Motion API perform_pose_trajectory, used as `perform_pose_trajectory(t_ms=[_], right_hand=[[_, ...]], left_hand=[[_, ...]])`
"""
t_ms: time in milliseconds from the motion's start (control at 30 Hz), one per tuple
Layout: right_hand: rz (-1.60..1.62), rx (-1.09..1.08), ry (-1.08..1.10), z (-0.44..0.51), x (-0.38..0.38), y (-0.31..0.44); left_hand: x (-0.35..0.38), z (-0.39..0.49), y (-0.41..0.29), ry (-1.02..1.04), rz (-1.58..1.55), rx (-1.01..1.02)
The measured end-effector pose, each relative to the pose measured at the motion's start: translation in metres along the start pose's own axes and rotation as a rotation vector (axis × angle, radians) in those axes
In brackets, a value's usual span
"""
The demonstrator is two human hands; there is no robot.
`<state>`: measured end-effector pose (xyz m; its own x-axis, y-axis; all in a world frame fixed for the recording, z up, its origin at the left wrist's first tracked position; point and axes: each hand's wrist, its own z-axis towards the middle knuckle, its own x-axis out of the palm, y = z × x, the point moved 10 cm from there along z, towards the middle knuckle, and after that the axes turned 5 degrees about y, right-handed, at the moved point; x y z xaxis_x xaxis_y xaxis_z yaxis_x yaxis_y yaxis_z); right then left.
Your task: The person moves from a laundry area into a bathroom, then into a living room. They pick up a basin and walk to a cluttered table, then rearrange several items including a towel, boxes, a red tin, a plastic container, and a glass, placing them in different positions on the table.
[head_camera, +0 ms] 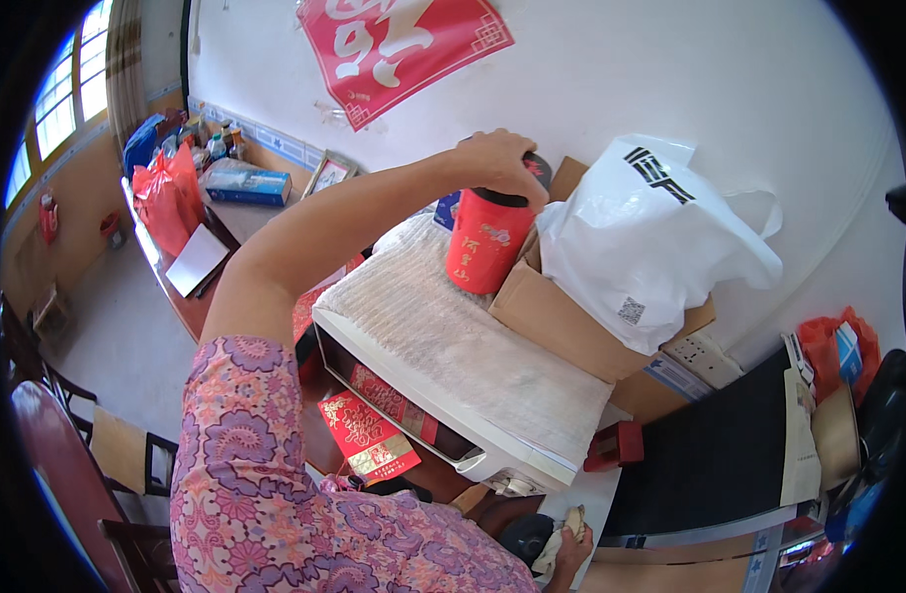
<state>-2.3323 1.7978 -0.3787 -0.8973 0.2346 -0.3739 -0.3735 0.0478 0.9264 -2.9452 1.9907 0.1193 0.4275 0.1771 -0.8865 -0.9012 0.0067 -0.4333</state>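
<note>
My left hand (505, 164) grips the black top of a red canister (490, 241) with gold writing, which stands on a pale towel (453, 319). The towel covers the top of a white microwave oven (523, 467). Down at the bottom, my right hand (573, 552) holds a crumpled whitish cloth (553, 552) beside a dark round object (527, 537). A cardboard box (564, 315) touches the canister's right side, with a white plastic bag (653, 244) on it. In front of the oven lies a red and gold envelope (369, 437).
At the left, a table (178, 296) carries a red plastic bag (167, 200), a blue box (249, 185) and several bottles. A small red box (616, 446) is right of the oven, near a large black surface (705, 445). Wooden chairs stand at the lower left.
</note>
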Motion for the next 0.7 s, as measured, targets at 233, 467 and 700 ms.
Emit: perform_pose_trajectory(t_ms=[233, 467, 700], right_hand=[[0.041, -0.015, 0.015, -0.004, 0.003, 0.011], [-0.064, -0.073, 0.028, -0.008, 0.005, 0.032], [-0.139, -0.079, 0.016, -0.007, 0.004, 0.03]], left_hand=[[0.02, 0.026, 0.001, -0.003, 0.001, -0.045], [0.026, 0.04, 0.007, 0.068, -0.044, -0.07], [0.024, 0.031, 0.014, -0.121, -0.057, -0.013]])
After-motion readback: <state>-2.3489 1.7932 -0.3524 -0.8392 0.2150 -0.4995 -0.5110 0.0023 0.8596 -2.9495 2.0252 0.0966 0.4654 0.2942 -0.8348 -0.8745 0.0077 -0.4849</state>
